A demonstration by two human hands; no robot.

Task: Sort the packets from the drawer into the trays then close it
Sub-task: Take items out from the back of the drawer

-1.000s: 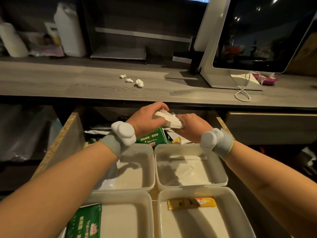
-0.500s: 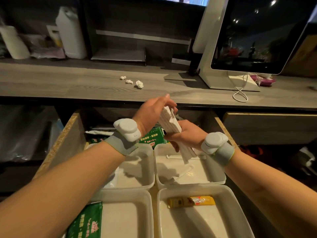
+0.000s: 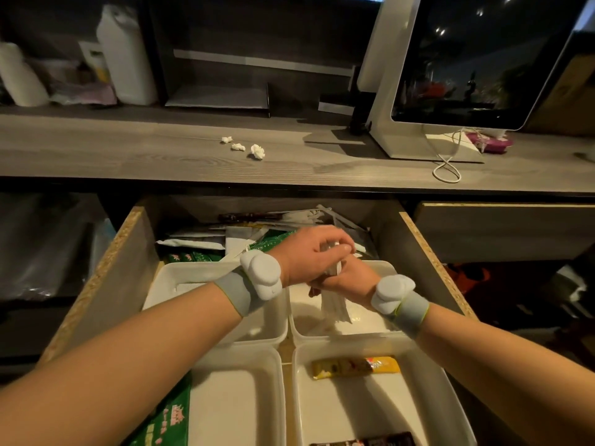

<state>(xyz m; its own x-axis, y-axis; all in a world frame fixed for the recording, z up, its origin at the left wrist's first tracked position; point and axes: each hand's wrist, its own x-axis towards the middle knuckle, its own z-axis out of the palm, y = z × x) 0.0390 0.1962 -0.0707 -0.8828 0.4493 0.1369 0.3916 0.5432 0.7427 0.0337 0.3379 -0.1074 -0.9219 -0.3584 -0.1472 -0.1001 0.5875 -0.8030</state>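
Over the far right white tray, my right hand grips a bundle of thin white packets held upright, lower ends hanging into the tray. My left hand is curled over the bundle's top. The open wooden drawer holds several white trays. A yellow packet lies in the near right tray. A green packet lies in the near left tray. Loose white and green packets are piled at the drawer's back.
A grey wooden counter runs above the drawer, with three crumpled paper bits, a white monitor and a looped white cable. White jugs stand at the back left. A dark packet shows at the bottom edge.
Both hands came down from counter-edge height toward the far right tray. The white bundle turned from lying across the hands to standing upright, and my left hand closed over its top.
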